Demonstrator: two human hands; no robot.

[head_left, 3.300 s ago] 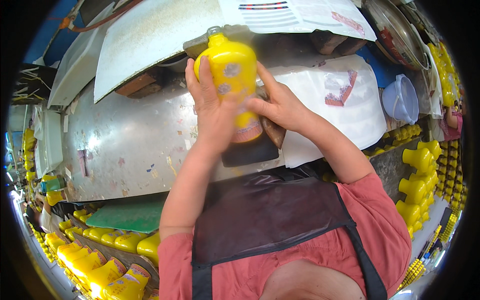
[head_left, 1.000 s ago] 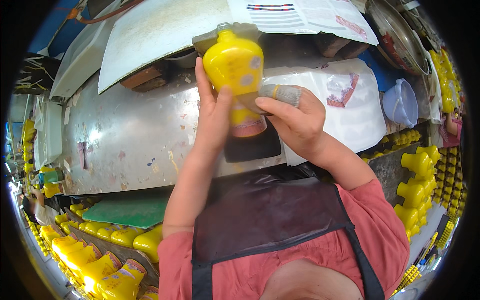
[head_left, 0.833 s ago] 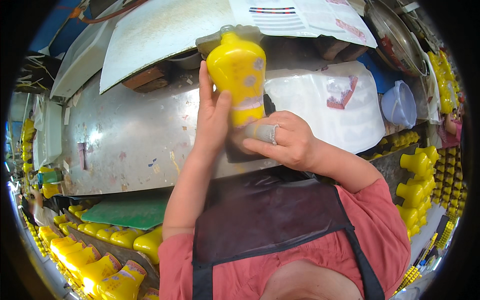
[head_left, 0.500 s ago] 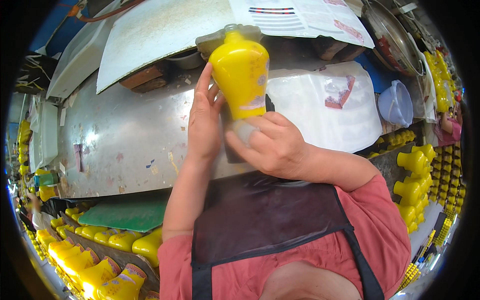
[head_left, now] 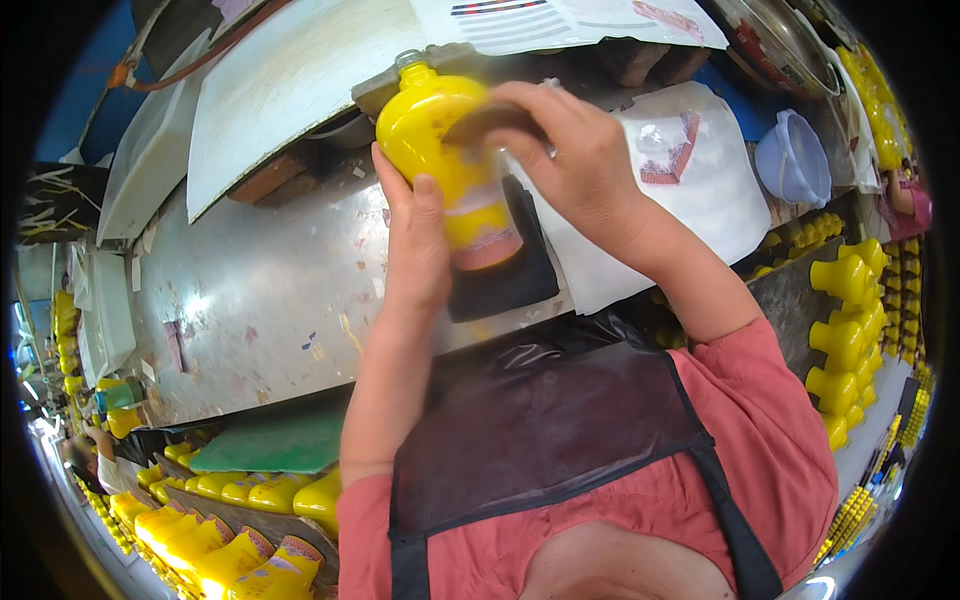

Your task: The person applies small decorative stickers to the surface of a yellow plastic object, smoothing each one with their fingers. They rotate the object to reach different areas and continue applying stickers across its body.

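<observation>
a hand could slide over the flat silver metal tabletop [head_left: 260,275] left of the bare left hand [head_left: 412,235], crossing only thin scraps; the shiny yellow vase-shaped bottle [head_left: 430,115] and bare right hand [head_left: 580,150] block the middle, the raised white board [head_left: 310,80] the far side, the round pale-blue plastic bucket [head_left: 793,165] the right.

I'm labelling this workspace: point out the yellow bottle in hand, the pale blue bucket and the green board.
Yellow bottle [head_left: 460,178]: head view, on its body.
Pale blue bucket [head_left: 775,162]: head view, on its side wall.
Green board [head_left: 270,446]: head view, on its flat top.
</observation>
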